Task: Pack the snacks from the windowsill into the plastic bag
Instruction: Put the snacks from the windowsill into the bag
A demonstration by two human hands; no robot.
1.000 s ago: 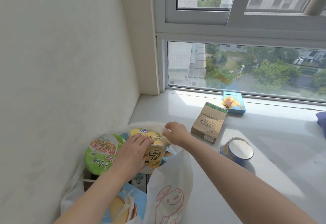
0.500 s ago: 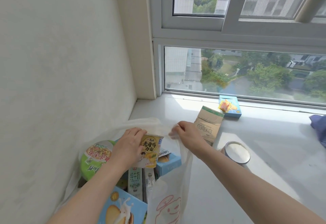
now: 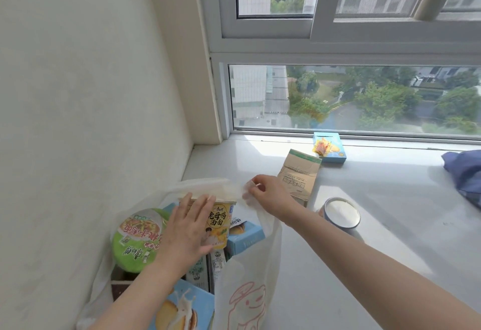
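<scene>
Plastic bag (image 3: 247,290) at the near left of the windowsill (image 3: 377,230), far rim pinched by the right hand (image 3: 268,197), left hand (image 3: 184,228) flat, fingers straight, against the yellow noodle cup (image 3: 220,225) inside.

High-rise home interior

A white windowsill (image 3: 338,225) is set under sliding windows (image 3: 338,30); trees and rooftops are seen far below.

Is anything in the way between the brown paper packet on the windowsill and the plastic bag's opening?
Nothing lies on the sill between the brown packet and the plastic bag; only the right hand, pinching the rim, sits there. Inside, the yellow cup crowds the mouth.
</scene>
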